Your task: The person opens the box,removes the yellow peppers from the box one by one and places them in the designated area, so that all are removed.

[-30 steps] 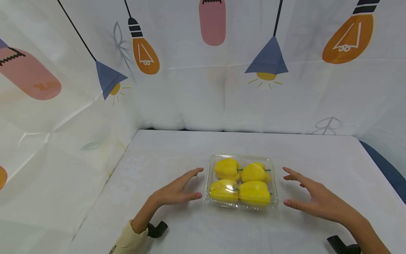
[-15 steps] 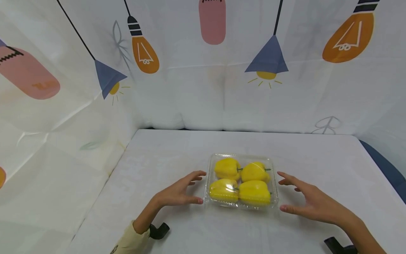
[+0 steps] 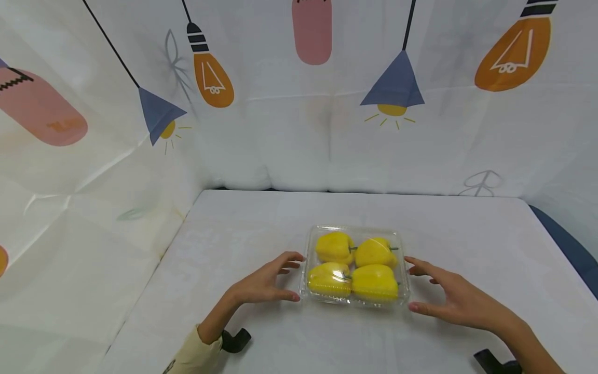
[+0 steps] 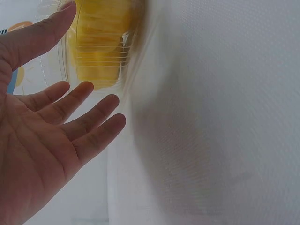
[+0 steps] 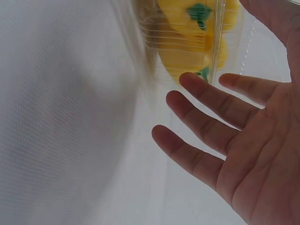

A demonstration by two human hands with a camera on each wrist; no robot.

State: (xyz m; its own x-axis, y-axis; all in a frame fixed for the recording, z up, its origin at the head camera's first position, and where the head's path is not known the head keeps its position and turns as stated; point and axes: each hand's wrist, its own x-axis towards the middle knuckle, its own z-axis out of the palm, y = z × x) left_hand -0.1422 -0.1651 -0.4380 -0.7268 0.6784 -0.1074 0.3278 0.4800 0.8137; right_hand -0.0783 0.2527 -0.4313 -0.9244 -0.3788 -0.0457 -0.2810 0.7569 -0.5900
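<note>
A clear plastic clamshell box lies on the white table, with several yellow bell peppers inside under its lid. My left hand is at the box's left side, fingers spread and thumb apart, fingertips right at the edge. On the opposite side my right hand has its fingers extended, the tips close to the box's right edge. The left wrist view shows the ribbed side wall of the box beyond the spread fingers. In the right wrist view, green pepper stems show through the plastic. Neither hand grips anything.
The white-covered table reaches back to a hanging white cloth printed with lamps and bulbs. Another cloth panel closes off the left side. A dark blue object shows past the table's right edge. Black wrist mounts sit below both hands.
Both hands have moved inward toward the box, the right hand farther leftward, the left hand slightly rightward. The box and peppers have stayed in place.
</note>
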